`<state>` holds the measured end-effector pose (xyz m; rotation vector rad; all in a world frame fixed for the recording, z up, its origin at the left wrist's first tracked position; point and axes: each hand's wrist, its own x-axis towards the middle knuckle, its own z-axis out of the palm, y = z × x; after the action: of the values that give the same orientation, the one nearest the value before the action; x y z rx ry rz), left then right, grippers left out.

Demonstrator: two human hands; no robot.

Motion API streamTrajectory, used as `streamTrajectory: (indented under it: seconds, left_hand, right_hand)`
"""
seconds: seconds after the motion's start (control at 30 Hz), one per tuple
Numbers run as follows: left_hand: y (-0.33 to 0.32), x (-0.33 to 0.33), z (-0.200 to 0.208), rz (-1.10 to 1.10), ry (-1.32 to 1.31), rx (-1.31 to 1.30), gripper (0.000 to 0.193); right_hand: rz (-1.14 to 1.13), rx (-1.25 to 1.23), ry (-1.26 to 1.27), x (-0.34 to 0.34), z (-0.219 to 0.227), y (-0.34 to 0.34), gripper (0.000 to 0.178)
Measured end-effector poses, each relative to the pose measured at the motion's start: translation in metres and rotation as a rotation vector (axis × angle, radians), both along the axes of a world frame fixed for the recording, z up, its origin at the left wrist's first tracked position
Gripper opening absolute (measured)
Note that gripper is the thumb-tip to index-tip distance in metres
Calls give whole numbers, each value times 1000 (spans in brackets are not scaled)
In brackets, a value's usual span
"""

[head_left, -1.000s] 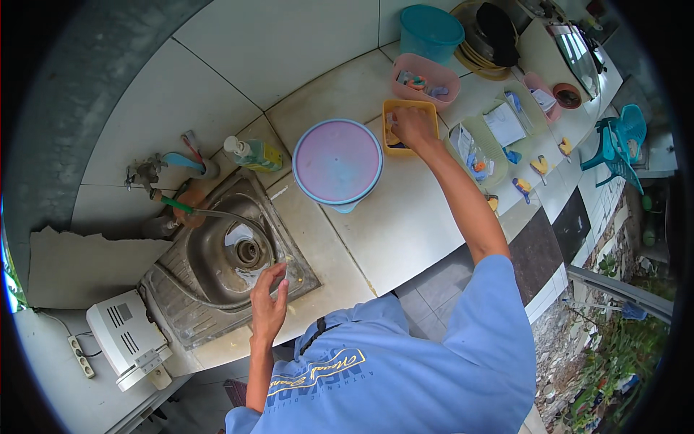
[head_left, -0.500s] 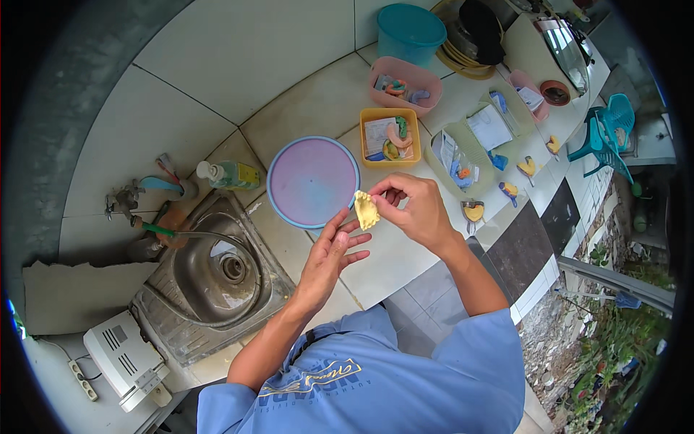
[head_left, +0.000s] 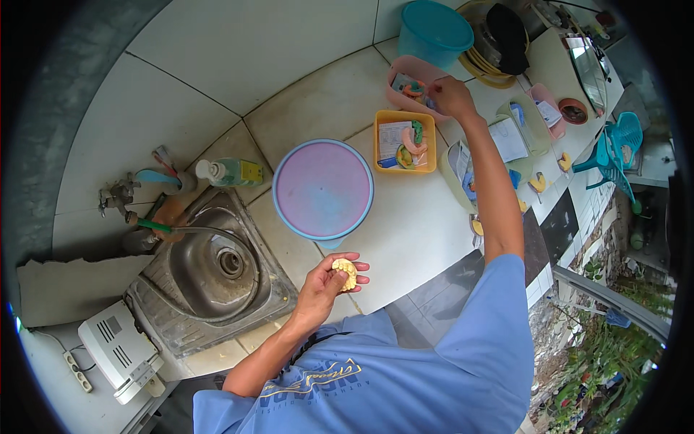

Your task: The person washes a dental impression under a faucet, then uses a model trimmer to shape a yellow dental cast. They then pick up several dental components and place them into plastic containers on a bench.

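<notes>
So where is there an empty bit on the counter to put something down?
The white counter is bare between the round pink lid, the yellow tray and its front edge, by the left hand. Near the right hand, around the pink tray, it is crowded.

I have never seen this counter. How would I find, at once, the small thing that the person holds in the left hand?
Start at the steel sink and go right along the white counter to the round lilac lid. Just below it, near the counter's edge, the left hand holds a pale yellow dental cast with a row of teeth. Similar pieces lie in trays; this one alone is in a hand.
</notes>
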<state>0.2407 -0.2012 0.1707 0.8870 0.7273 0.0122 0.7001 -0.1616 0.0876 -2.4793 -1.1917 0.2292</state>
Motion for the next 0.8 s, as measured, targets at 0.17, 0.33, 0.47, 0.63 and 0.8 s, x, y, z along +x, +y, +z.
streamTrajectory:
  seconds: [0.17, 0.33, 0.47, 0.63, 0.8]
  left_hand:
    - [0, -53, -8, 150, 108, 179, 25]
    - [-1, -90, -18, 406, 194, 155, 22]
    - [-4, -119, -22, 540, 240, 168, 25]
    - [-8, -151, -23, 644, 171, 188, 25]
    - [-22, -182, -14, 699, 99, 175, 26]
  right_hand:
    - [13, -373, -86, -15, 1, 41, 51]
    - [-2, -391, 23, 12, -36, 46, 56]
    - [-6, -454, 248, 23, -10, 38, 42]
    - [-113, 327, 882, 3, 20, 0, 19]
    - [6, 632, 1238, -78, 94, -26, 29]
